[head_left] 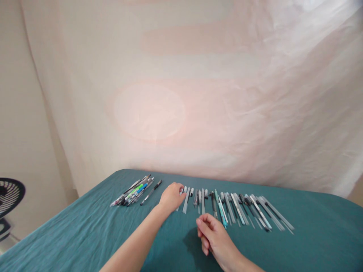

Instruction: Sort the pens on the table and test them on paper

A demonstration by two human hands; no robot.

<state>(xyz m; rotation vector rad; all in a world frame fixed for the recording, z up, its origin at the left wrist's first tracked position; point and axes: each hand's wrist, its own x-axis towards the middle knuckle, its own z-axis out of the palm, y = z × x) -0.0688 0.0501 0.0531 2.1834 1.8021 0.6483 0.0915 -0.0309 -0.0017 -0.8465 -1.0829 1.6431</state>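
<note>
The left hand reaches to the left end of the row of pens laid out on the teal cloth, its fingers closed on a pale pen there, though blur hides whether that pen is lifted. The right hand hovers just in front of the row's middle, curled into a loose fist. A bundle of pens and a single black pen lie left of the row
</note>
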